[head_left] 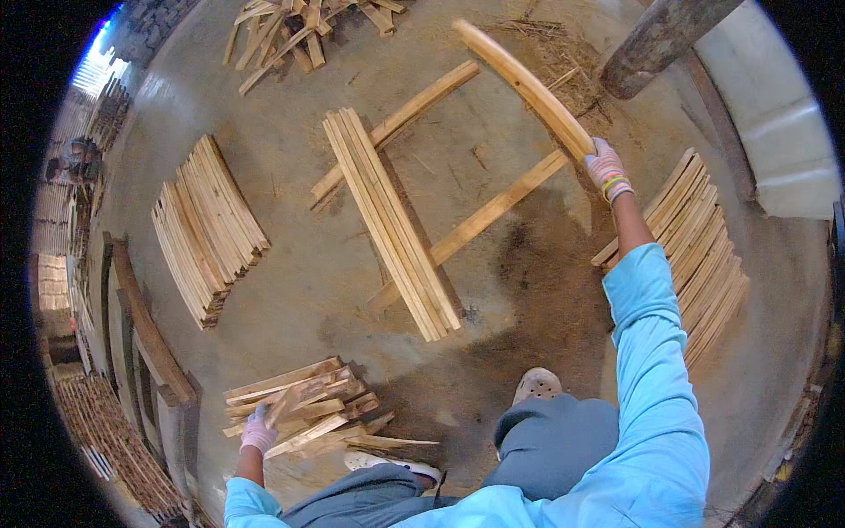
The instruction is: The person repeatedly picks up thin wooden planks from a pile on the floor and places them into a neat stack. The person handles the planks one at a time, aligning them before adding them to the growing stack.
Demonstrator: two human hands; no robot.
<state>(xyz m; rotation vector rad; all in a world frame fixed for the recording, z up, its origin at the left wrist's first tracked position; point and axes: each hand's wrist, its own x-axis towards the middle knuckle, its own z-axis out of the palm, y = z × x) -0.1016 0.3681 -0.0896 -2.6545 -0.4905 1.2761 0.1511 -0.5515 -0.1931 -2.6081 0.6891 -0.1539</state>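
Note:
My right hand (607,167), in a pale glove with a striped cuff, is closed round the near end of a long wooden plank (526,85). The plank slants away to the far left, above the end of a wooden bearer (497,209). Low on the left, my gloved left hand (257,431) grips a short wooden piece (283,405) at a loose pile of wood offcuts (317,409). Between my hands, several planks (387,220) lie side by side across that bearer and a second bearer (396,128).
Plank stacks lie at the left (209,229) and right (695,255). A scrap wood heap (308,26) sits at the far side. A thick post (660,44) stands far right, near a pale panel (761,106). Another person (79,163) is at the far left.

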